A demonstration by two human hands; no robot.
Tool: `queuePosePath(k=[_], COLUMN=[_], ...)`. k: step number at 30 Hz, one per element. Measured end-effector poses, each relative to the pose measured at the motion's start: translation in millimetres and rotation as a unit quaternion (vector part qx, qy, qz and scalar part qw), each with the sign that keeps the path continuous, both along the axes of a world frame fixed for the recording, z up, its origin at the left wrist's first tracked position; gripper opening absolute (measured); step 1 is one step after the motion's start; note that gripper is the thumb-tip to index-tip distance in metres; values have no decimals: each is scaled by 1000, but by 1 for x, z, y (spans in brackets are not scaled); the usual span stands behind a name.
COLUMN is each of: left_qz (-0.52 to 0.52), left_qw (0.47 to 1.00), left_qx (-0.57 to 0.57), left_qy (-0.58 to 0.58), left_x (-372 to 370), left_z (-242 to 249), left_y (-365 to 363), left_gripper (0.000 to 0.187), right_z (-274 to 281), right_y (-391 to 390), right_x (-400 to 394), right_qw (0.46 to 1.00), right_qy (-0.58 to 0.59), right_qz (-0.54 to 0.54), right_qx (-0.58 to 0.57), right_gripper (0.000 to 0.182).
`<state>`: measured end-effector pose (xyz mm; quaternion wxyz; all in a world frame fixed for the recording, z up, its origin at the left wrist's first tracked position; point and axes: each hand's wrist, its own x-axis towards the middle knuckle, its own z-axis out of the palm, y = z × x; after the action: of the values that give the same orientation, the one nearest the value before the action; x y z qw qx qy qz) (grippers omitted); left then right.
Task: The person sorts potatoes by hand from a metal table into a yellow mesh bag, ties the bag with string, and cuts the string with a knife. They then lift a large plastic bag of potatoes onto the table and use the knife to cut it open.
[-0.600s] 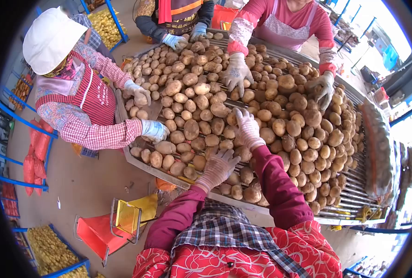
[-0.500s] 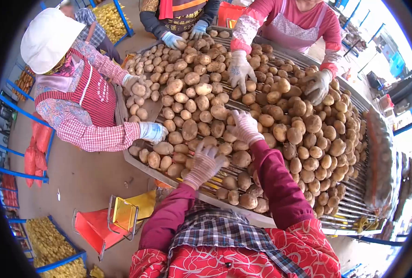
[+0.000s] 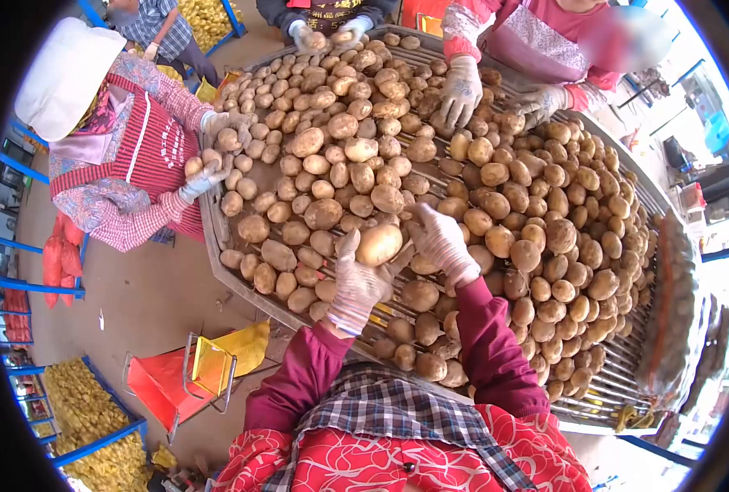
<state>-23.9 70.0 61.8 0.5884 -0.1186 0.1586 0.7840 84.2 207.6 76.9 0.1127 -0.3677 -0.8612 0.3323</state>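
My left hand (image 3: 361,287), in a striped knit glove, is closed around a pale oval potato (image 3: 379,244), raised slightly over the pile. Its thumb stands up at the potato's left side, and the other fingers lie partly in shadow below. Just right of that potato, my right hand (image 3: 441,241), gloved alike, has its fingers slightly bent and apart, pointing left. I see nothing held in it, though its palm side is hidden. Many loose potatoes (image 3: 323,214) of mixed sizes surround both hands on a slatted sorting table (image 3: 619,385).
A co-worker in a striped apron (image 3: 161,135) handles potatoes at the left. Two more people work across the table, one in a pink top (image 3: 537,37). A filled mesh sack (image 3: 666,303) leans at the right end. A red and yellow stand (image 3: 185,379) is at lower left.
My left hand has turned and lifted a potato from the pile. My right hand has moved slightly, beside it. The left co-worker's hands have drawn back, now with potatoes.
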Motion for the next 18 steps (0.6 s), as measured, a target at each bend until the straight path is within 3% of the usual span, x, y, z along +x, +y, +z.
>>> queuePosePath(k=[1,3,4,7,8,9,10,11,12,13,15,16,17,18], left_qz=[6,-9,-11,-35,-5,-30,-56,-72,-77,-85,-107,-127,-137,-139], left_qw=[995,993,993,992,943,939,933,995,992,987,985,981,984,981], left_qx=[-36,-65,-74,-88,-119,-107,-95,-65,-95,-126,-134,-144,-105,-68], left_qy=[-91,-103,-90,-86,309,326,342,4,28,56,7,-36,41,117], left_x=[-6,-19,-25,-33,-26,-27,-28,-35,-33,-34,-37,-34,-31,-27], left_z=[-8,-18,-29,-37,-32,-44,-54,-67,-59,-42,-12,-4,-1,3], left_y=[-7,-27,-36,-78,-94,-107,-119,-128,-134,-141,-138,-137,-140,-144], left_gripper=[46,33,31,26,25,23,21,17,18,20,24,28,34,41], right_z=[-11,-26,-35,-30,-28,-24,-20,-16,-14,-7,-9,-12,-16,-12], right_y=[-4,-23,-32,-31,-29,-31,-35,-38,-42,-56,-82,-96,-108,-122], right_x=[-6,-14,-24,-41,-38,-30,-21,-11,-3,0,-3,-11,-22,-32], right_qw=[980,920,907,906,916,911,987,986,901,784,671,647,662,746], right_qy=[-183,-302,-293,-331,-308,-316,-144,36,180,299,396,394,398,354], right_qz=[22,97,96,100,109,113,53,-11,-57,-103,-80,-145,-168,-125], right_qx=[77,230,285,243,233,239,42,-160,-389,-534,-622,-637,-613,-550], right_gripper=[32,37,40,40,41,41,42,42,39,32,27,24,19,18])
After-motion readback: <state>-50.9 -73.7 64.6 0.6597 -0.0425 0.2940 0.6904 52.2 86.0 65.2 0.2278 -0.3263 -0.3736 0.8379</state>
